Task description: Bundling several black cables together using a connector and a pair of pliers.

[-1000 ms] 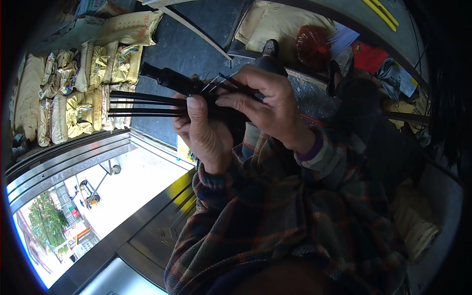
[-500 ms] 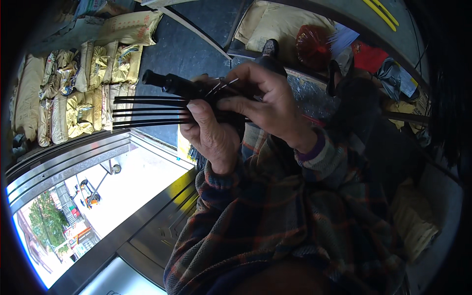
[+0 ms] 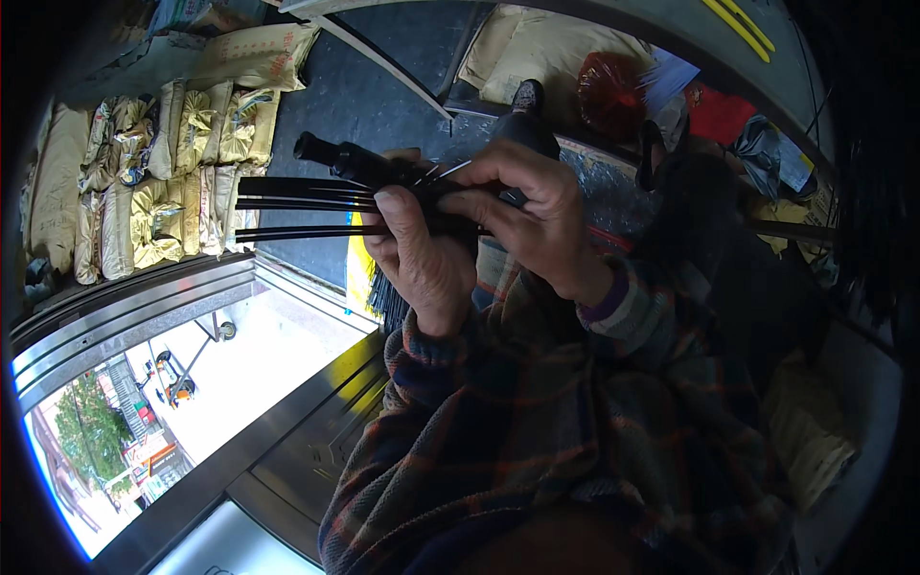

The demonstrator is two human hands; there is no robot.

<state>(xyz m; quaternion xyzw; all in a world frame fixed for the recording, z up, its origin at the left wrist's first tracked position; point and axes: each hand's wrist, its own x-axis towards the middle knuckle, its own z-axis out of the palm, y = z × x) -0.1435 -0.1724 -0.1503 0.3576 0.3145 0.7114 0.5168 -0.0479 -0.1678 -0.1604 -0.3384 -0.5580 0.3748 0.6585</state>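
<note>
My left hand (image 3: 422, 259) is closed round a black frame of thin rods, which looks like an umbrella frame. Its long black ribs (image 3: 307, 203) fan out to the left past my thumb, in two groups with a gap between. Above them a black tube (image 3: 340, 159) with a flared end points up and left. My right hand (image 3: 532, 211) is bent over the right side of the frame, thumb and fingers pinched together at its hub. A thin silvery rod (image 3: 446, 173) sticks out by those fingertips. What exactly they pinch is hidden.
Stacked tan parcels (image 3: 158, 182) lie at the upper left, by a dark floor (image 3: 374, 86). Below my left hand stands a bundle of black rods (image 3: 386, 299). A red plastic bag (image 3: 610, 88) and a large tan sack (image 3: 537, 53) are at the top. A bright window (image 3: 240, 316) opens lower left.
The frame has shifted slightly right and the tube has turned a little. The ribs have bunched closer into two groups. Both hands keep their hold, the right slightly lower.
</note>
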